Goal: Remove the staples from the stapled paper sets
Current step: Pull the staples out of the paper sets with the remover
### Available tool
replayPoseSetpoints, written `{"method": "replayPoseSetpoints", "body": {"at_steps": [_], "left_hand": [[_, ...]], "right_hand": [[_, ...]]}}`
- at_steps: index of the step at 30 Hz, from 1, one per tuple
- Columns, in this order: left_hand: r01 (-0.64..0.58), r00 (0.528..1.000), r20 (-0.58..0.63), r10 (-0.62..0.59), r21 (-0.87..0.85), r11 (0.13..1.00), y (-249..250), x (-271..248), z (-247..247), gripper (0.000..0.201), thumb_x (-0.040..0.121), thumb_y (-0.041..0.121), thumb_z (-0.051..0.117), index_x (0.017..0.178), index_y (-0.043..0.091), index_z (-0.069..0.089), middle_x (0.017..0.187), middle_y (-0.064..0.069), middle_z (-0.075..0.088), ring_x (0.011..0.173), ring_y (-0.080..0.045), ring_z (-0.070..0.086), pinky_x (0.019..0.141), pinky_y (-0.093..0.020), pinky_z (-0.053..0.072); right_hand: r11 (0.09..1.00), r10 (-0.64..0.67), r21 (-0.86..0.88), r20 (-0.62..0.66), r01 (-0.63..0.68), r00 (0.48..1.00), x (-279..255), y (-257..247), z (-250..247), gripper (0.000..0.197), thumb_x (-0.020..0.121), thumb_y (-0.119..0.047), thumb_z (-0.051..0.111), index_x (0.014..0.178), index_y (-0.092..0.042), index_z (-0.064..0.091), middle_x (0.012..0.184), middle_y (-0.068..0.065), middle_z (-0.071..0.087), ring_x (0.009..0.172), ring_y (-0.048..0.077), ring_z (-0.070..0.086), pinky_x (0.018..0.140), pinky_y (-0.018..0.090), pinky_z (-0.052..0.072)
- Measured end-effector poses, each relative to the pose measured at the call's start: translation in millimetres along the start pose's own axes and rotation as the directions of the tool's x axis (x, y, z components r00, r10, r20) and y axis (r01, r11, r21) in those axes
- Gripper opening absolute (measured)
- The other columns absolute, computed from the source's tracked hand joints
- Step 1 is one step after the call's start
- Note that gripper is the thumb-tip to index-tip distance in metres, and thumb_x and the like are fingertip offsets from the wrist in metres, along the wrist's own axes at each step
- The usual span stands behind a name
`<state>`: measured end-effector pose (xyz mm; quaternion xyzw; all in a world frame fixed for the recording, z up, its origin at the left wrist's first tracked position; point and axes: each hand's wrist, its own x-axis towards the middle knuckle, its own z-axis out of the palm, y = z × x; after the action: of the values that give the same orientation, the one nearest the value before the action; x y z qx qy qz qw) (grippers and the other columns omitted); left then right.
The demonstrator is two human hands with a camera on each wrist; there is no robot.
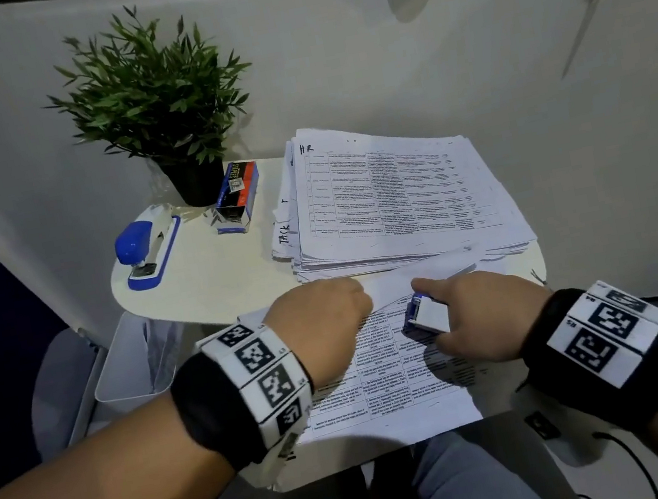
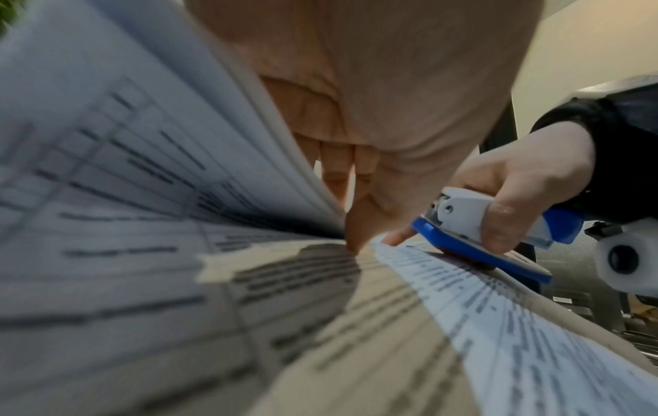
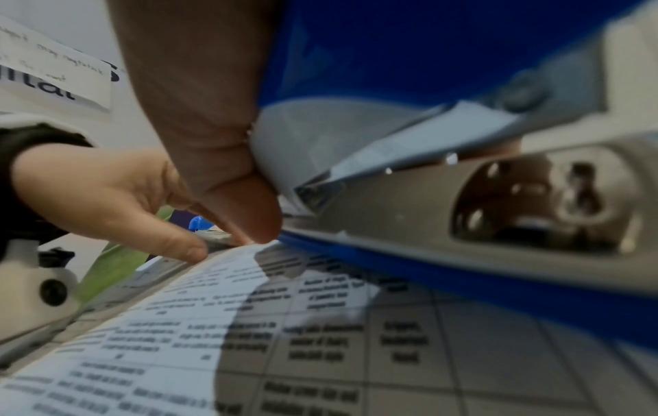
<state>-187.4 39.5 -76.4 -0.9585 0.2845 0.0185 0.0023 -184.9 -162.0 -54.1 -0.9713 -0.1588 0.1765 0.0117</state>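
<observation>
One stapled paper set [image 1: 392, 396] lies printed side up at the near edge of our round white table [image 1: 211, 287], its upper pages folded back at the far corner. Our left hand [image 1: 323, 329] rests on that corner, fingers together, straight and angled down, their tips pressing the sheet at the fold; the lifted pages curve up beside them in the left wrist view. Our right hand [image 1: 480, 319] grips a small blue-and-white stapler [image 1: 422, 314], thumb clamped on its top and fingers curled beneath, its blue base flat on the set just beside the left fingertips. One tall stack of printed papers [image 1: 392, 194] sits behind, touching the set's far edge. One large blue stapler [image 1: 147, 248], one open staple box [image 1: 236, 197] and one potted plant [image 1: 156, 103] stand at the far left. One white bin [image 1: 135, 358] sits below the table's left rim.
</observation>
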Motion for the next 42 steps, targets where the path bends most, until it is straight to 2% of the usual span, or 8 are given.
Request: {"method": "replayPoseSetpoints", "body": {"at_steps": [4, 8, 11, 15, 25, 33, 38, 42], "left_hand": [[0.121, 0.989, 0.083, -0.119, -0.029, 0.992, 16.7, 15.3, 1.4, 0.075, 0.085, 0.003, 0.051, 0.148, 0.019, 0.014, 0.137, -0.001, 0.039, 0.117, -0.024, 0.048, 0.079, -0.034, 0.044], [0.169, 0.983, -0.057, -0.174, -0.081, 0.982, 19.0, 24.1, -7.2, 0.034, 0.089, 0.005, 0.046, 0.119, 0.021, 0.049, 0.107, -0.002, 0.056, 0.097, -0.026, 0.058, 0.065, -0.032, 0.039], [0.179, 0.973, -0.135, -0.187, -0.070, 0.981, 14.8, 22.1, -15.4, 0.018, 0.092, 0.012, 0.045, 0.098, 0.026, 0.056, 0.091, 0.001, 0.060, 0.080, -0.023, 0.057, 0.056, -0.028, 0.030], [0.153, 0.984, -0.076, -0.164, -0.133, 0.979, 14.6, 21.5, -30.1, 0.021, 0.098, 0.037, 0.041, 0.094, 0.025, 0.058, 0.087, 0.001, 0.057, 0.085, -0.023, 0.056, 0.061, -0.027, 0.030], [0.165, 0.986, 0.057, -0.157, -0.213, 0.963, 7.7, 21.1, -66.0, 0.032, 0.093, 0.041, 0.050, 0.066, 0.023, 0.046, 0.065, 0.009, 0.046, 0.069, -0.015, 0.047, 0.060, -0.025, 0.034], [0.127, 0.991, 0.068, -0.114, -0.232, 0.964, 7.9, 18.9, -73.0, 0.037, 0.092, 0.040, 0.052, 0.061, 0.020, 0.044, 0.064, 0.006, 0.044, 0.060, -0.010, 0.043, 0.054, -0.025, 0.030], [0.108, 0.990, -0.052, -0.133, -0.328, 0.938, 23.9, 19.7, -80.6, 0.042, 0.078, 0.055, 0.063, 0.111, 0.029, 0.062, 0.091, 0.009, 0.058, 0.086, -0.013, 0.054, 0.071, -0.026, 0.044], [0.138, 0.967, -0.136, -0.213, -0.423, 0.896, 36.4, 22.9, -81.5, 0.040, 0.068, 0.059, 0.069, 0.086, 0.024, 0.062, 0.073, 0.009, 0.056, 0.071, -0.014, 0.053, 0.058, -0.026, 0.041]], "right_hand": [[1.000, 0.004, 0.014, -0.003, -0.004, 1.000, 3.9, 2.0, 3.6, 0.078, 0.083, -0.040, 0.055, 0.150, -0.033, 0.016, 0.120, 0.001, 0.062, 0.110, 0.022, 0.056, 0.082, 0.031, 0.048], [0.932, 0.004, 0.356, -0.221, 0.076, 0.975, 0.0, 10.9, -4.6, 0.050, 0.073, -0.061, 0.058, 0.113, -0.031, 0.058, 0.097, -0.003, 0.068, 0.093, 0.018, 0.062, 0.075, 0.028, 0.046], [0.708, 0.239, 0.668, -0.531, 0.229, 0.813, -0.2, 12.5, -25.1, 0.041, 0.076, -0.063, 0.059, 0.075, -0.022, 0.055, 0.064, -0.008, 0.056, 0.060, 0.013, 0.054, 0.055, 0.026, 0.040], [0.463, 0.483, 0.700, -0.713, 0.543, 0.508, 3.2, 2.9, -62.5, 0.043, 0.066, -0.070, 0.046, 0.083, -0.031, 0.055, 0.070, -0.014, 0.052, 0.068, 0.010, 0.052, 0.067, 0.034, 0.045], [0.778, 0.196, 0.562, -0.641, 0.280, 0.742, 20.9, -16.9, -44.8, 0.050, 0.074, -0.065, 0.038, 0.098, -0.023, 0.051, 0.077, -0.020, 0.049, 0.071, 0.007, 0.049, 0.061, 0.024, 0.033], [0.679, 0.295, 0.636, -0.694, 0.367, 0.656, 23.6, -9.1, -43.4, 0.058, 0.079, -0.067, 0.024, 0.088, -0.018, 0.053, 0.076, -0.015, 0.053, 0.076, 0.014, 0.051, 0.066, 0.026, 0.032], [0.641, 0.305, 0.631, -0.732, 0.437, 0.610, 23.3, -14.2, -43.1, 0.060, 0.075, -0.070, 0.021, 0.079, -0.018, 0.051, 0.071, -0.011, 0.052, 0.067, 0.002, 0.049, 0.062, 0.014, 0.035], [0.602, 0.322, 0.637, -0.746, 0.482, 0.584, 19.2, -23.9, -43.2, 0.043, 0.084, -0.061, 0.029, 0.072, -0.023, 0.046, 0.064, -0.012, 0.048, 0.059, -0.011, 0.049, 0.056, 0.005, 0.032]]}}
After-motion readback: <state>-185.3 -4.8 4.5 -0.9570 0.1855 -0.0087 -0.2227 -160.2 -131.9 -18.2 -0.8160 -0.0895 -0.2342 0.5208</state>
